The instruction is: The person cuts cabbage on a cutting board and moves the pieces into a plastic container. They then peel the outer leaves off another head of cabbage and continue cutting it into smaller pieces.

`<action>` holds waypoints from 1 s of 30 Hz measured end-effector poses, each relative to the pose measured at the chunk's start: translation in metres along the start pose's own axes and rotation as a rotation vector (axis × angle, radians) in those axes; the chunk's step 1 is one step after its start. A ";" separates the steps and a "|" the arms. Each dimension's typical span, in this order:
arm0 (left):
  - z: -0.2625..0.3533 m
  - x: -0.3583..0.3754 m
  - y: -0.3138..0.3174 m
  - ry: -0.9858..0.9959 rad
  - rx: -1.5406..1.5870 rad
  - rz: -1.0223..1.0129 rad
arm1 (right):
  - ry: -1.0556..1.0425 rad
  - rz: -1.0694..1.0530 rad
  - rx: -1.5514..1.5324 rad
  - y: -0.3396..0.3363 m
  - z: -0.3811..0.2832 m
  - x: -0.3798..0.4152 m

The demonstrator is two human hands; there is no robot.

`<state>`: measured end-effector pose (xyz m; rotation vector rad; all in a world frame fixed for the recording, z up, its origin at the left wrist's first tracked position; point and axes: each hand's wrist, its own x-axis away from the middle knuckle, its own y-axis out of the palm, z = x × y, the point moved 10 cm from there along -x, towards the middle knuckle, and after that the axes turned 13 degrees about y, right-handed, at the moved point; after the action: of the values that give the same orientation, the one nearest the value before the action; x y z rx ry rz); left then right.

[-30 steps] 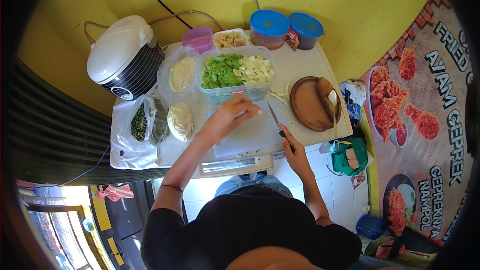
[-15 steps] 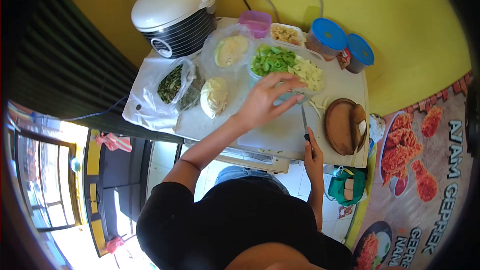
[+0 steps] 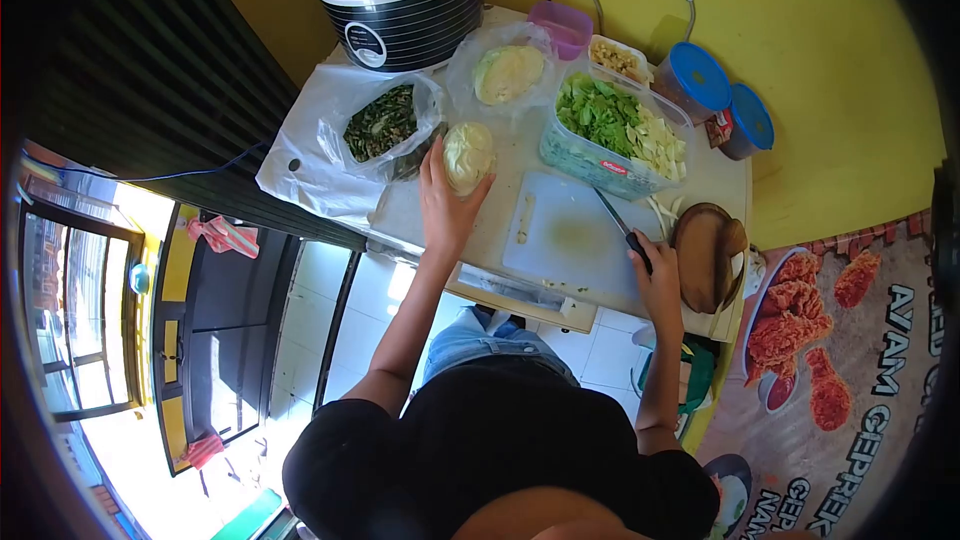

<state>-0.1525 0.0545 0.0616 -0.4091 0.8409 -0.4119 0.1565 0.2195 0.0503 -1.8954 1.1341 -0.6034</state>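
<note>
My left hand is at the near side of a pale cabbage piece, thumb and fingers spread around its sides. My right hand is wrapped round the black handle of a knife, whose blade points away over the right part of a white cutting board. A thin pale strip lies on the board's left side. Behind the board stands a clear container of chopped green leaves and pale shreds.
A bag of dark greens and a cabbage half on plastic lie left and behind. A rice cooker, purple box, small tray and blue-lidded tubs line the back. A brown wooden bowl stands right.
My left hand has moved from above the container leftward to the cabbage piece. My right hand still holds the knife. The view has shifted, and the cutting board is now more exposed.
</note>
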 end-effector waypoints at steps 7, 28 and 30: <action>-0.003 0.006 -0.011 -0.063 0.249 -0.038 | -0.095 0.194 -0.004 -0.015 -0.009 0.001; 0.096 0.061 0.074 0.190 0.821 -0.652 | -0.320 -0.044 -0.478 0.044 -0.083 0.017; 0.090 0.064 0.078 0.156 0.824 -0.649 | -0.346 0.005 -0.473 0.044 -0.082 0.019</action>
<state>-0.0293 0.1048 0.0361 0.1400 0.6019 -1.3452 0.0842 0.1585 0.0582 -2.2802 1.1138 0.0137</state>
